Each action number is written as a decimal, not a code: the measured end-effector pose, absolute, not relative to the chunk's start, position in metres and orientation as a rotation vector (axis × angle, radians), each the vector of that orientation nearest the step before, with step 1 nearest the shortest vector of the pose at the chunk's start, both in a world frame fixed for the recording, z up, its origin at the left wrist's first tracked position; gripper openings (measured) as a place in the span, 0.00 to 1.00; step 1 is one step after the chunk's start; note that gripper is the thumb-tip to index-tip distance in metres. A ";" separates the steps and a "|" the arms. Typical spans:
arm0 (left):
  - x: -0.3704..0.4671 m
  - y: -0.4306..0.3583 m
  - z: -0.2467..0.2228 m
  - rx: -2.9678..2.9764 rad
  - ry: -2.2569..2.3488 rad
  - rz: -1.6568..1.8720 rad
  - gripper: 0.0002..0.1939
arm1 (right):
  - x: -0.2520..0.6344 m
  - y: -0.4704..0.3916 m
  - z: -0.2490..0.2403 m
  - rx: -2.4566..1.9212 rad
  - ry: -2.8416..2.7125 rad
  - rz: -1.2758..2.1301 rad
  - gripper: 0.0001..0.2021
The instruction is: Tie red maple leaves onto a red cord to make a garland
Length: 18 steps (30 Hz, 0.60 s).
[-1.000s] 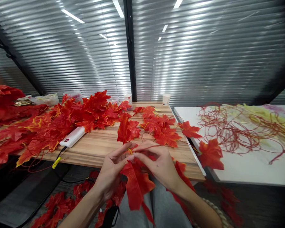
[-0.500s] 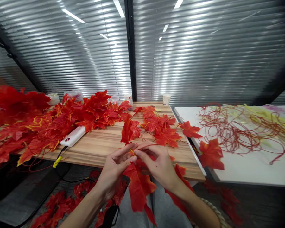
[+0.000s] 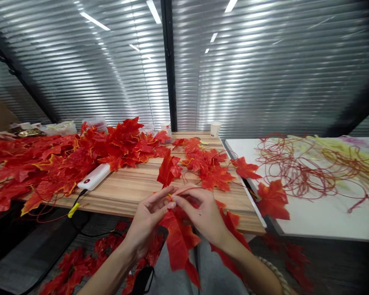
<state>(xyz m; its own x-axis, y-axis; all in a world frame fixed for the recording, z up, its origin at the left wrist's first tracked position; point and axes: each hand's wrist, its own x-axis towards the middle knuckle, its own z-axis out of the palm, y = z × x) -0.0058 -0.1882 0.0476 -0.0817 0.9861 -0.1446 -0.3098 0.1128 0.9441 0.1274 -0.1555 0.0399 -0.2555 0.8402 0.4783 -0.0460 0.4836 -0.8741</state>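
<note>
My left hand point(image 3: 147, 217) and my right hand point(image 3: 204, 211) meet over the table's front edge, fingertips pinched together. Between them is the yellow stem end of a red artificial maple leaf point(image 3: 176, 241), which hangs down over my lap. The left thumb and index finger close on the stem, and the right thumb and fingers press against the same spot. A thin red cord seems to pass by the right fingers, though its course there is partly hidden. Just beyond my hands, another red leaf point(image 3: 165, 169) stands up on the wooden table point(image 3: 126, 190).
A large heap of red leaves point(image 3: 89, 147) covers the left side, beside a white power bank point(image 3: 94, 177) with a black cable. Paper cups, one a white cup point(image 3: 215, 129), stand at the back. Tangled red cord point(image 3: 298, 168) lies on the white table point(image 3: 320, 219) at right. Leaves litter the floor.
At far left, a blurred bunch of raised leaves has dropped onto the heap, uncovering bags and items behind. My hands stay pinched at nearly the same place; the hanging leaf has shifted slightly.
</note>
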 end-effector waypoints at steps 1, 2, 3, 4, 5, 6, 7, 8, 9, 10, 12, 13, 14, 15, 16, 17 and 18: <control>-0.007 -0.187 0.047 0.885 1.129 1.307 0.22 | 0.127 -0.155 0.038 -0.705 -1.601 1.006 0.05; -0.008 -0.187 0.047 0.944 1.153 1.301 0.21 | 0.127 -0.155 0.037 -0.710 -1.595 1.023 0.05; -0.010 -0.186 0.047 1.006 1.179 1.296 0.20 | 0.127 -0.155 0.036 -0.713 -1.588 1.037 0.06; -0.011 -0.186 0.047 1.065 1.203 1.289 0.19 | 0.127 -0.154 0.035 -0.716 -1.581 1.050 0.06; -0.012 -0.185 0.047 1.115 1.221 1.286 0.18 | 0.126 -0.154 0.035 -0.719 -1.573 1.062 0.07; -0.012 -0.185 0.047 1.150 1.231 1.280 0.17 | 0.126 -0.154 0.035 -0.723 -1.570 1.070 0.07; -0.013 -0.186 0.047 1.171 1.231 1.269 0.17 | 0.126 -0.154 0.035 -0.730 -1.569 1.075 0.08; -0.014 -0.186 0.046 1.179 1.225 1.252 0.17 | 0.126 -0.154 0.035 -0.737 -1.572 1.079 0.08; -0.014 -0.187 0.046 1.181 1.220 1.232 0.18 | 0.127 -0.154 0.034 -0.744 -1.576 1.084 0.09; -0.015 -0.187 0.045 1.182 1.224 1.220 0.18 | 0.127 -0.155 0.034 -0.747 -1.583 1.088 0.09; -0.017 -0.189 0.043 1.185 1.263 1.221 0.19 | 0.129 -0.156 0.032 -0.750 -1.599 1.094 0.10; -0.019 -0.189 0.043 1.187 1.289 1.235 0.18 | 0.131 -0.156 0.031 -0.754 -1.610 1.093 0.10; -0.020 -0.190 0.043 1.186 1.309 1.249 0.18 | 0.133 -0.157 0.030 -0.762 -1.626 1.090 0.09; -0.021 -0.190 0.044 1.178 1.320 1.258 0.17 | 0.136 -0.157 0.028 -0.774 -1.643 1.084 0.09; -0.023 -0.190 0.045 1.164 1.324 1.261 0.17 | 0.138 -0.157 0.027 -0.789 -1.658 1.080 0.09; -0.024 -0.190 0.047 1.144 1.322 1.258 0.17 | 0.141 -0.157 0.025 -0.807 -1.671 1.078 0.09; -0.025 -0.191 0.049 1.118 1.318 1.267 0.17 | 0.144 -0.157 0.025 -0.822 -1.680 1.076 0.10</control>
